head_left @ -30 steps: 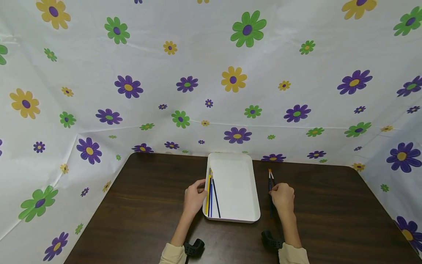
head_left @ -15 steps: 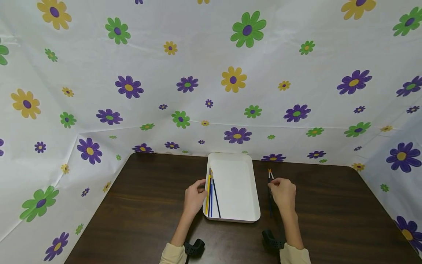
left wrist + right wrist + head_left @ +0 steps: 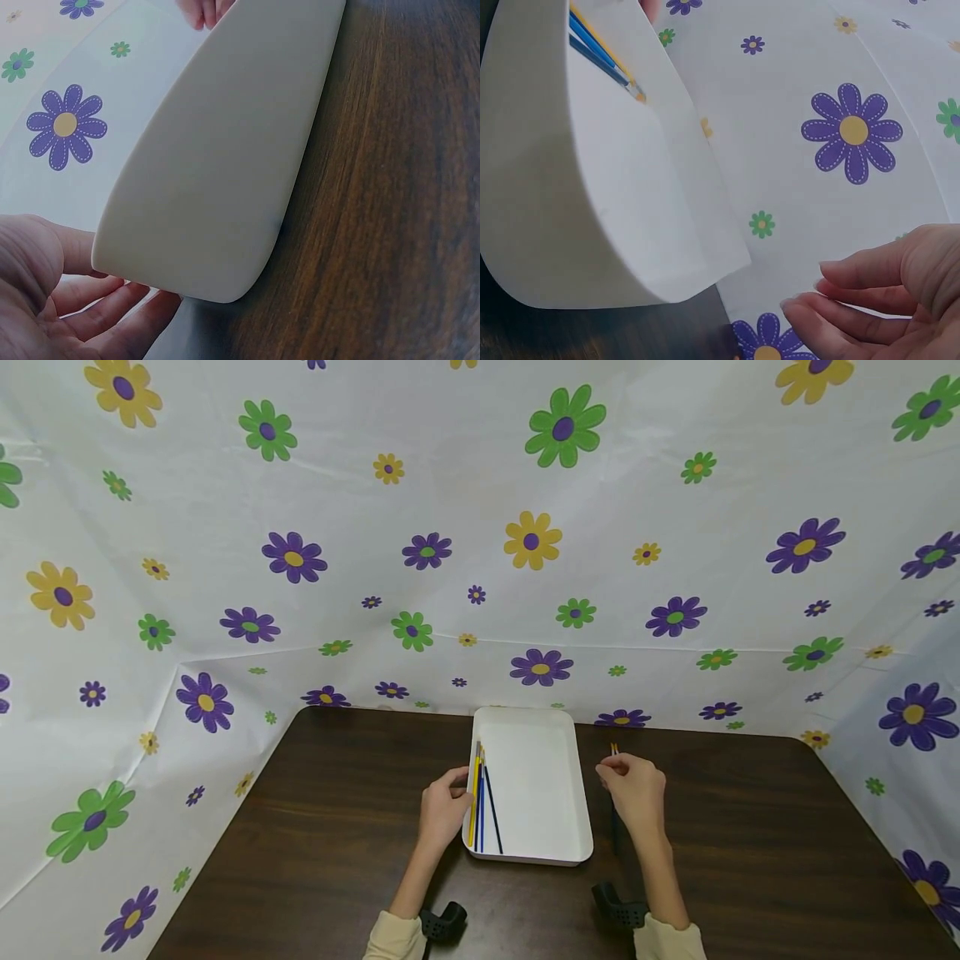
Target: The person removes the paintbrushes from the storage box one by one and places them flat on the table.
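A white rectangular tray lies on the table in the head view, with several thin paintbrushes, yellow, blue and dark, along its left side. My left hand grips the tray's left rim; the left wrist view shows thumb and fingers at the tray's wall. Right of the tray, two paintbrushes lie on the table, partly hidden by my right hand above them. In the right wrist view, that hand has loosely bent fingers, thumb a little apart, and no brush between them.
The dark wooden table extends to both sides of the tray. A white cloth with flowers hangs behind the table and at its sides. Each wrist wears a black band with a curved mount.
My right hand has let go of the paintbrush it touched, and has shifted slightly forward and left above the brushes. The left hand and tray have stayed in place.
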### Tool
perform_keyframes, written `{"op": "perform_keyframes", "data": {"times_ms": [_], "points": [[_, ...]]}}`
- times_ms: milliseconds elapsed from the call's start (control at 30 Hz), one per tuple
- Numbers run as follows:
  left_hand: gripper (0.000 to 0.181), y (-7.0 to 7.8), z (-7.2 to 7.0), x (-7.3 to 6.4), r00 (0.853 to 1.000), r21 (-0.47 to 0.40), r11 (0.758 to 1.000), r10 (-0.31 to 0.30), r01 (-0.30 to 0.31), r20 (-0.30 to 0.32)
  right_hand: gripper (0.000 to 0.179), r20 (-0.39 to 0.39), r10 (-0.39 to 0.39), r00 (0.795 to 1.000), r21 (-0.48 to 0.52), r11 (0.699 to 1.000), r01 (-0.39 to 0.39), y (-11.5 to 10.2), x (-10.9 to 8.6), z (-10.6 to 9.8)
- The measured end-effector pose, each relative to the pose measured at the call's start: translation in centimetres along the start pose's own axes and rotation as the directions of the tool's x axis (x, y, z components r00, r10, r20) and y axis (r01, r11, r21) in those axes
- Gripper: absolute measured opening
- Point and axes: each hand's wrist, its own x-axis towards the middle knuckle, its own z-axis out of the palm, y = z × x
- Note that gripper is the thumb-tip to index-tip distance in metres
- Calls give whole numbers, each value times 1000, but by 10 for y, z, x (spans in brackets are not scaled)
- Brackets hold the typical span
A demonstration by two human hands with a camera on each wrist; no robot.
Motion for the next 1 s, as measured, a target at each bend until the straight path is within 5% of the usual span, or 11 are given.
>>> {"op": "perform_keyframes", "data": {"times_ms": [1000], "points": [[41, 1, -1, -1, 1000, -1, 1000, 2, -2, 0, 13, 41, -86, 995, 47, 995, 84, -24, -11, 34]]}}
